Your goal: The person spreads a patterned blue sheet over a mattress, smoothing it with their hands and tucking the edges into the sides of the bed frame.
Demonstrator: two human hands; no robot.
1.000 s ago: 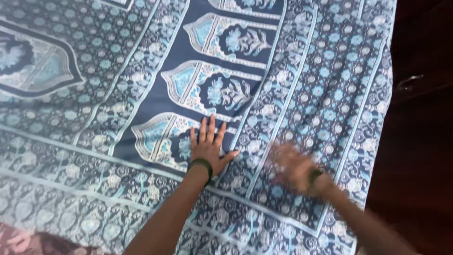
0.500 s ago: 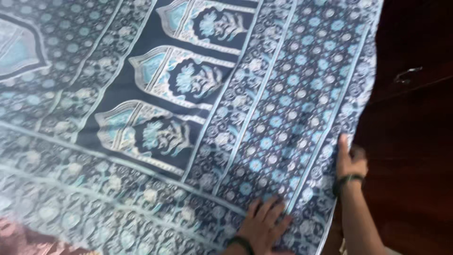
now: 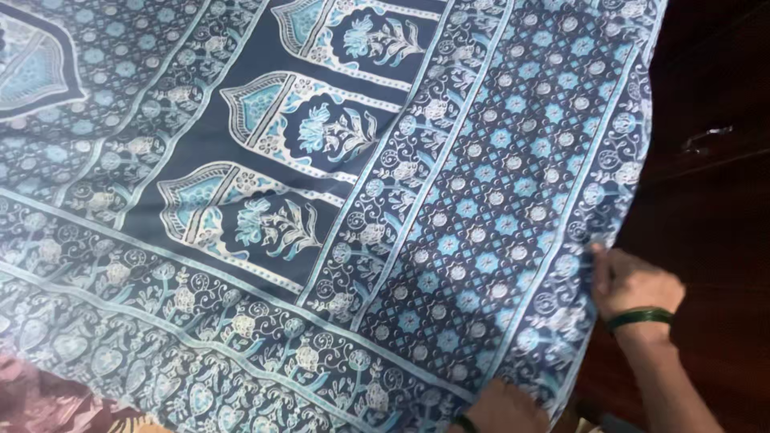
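Note:
A large dark-blue sheet (image 3: 337, 200) printed with pale blue flowers, arches and star tiles lies spread across most of the view. My right hand (image 3: 634, 282), a green bangle on its wrist, pinches the sheet's right edge with the fingers curled on the border. My left hand (image 3: 504, 407) shows only partly at the bottom edge, against the sheet's lower right corner. Its fingers are hidden by the cloth and the frame edge.
Dark wooden furniture (image 3: 714, 192) with a small metal handle (image 3: 706, 138) stands close along the sheet's right edge. A reddish patterned cloth (image 3: 36, 397) peeks out under the sheet at the bottom left.
Both hands left the flat middle of the sheet and slid right and down. The right hand now holds the right edge; the left has dropped to the lower corner.

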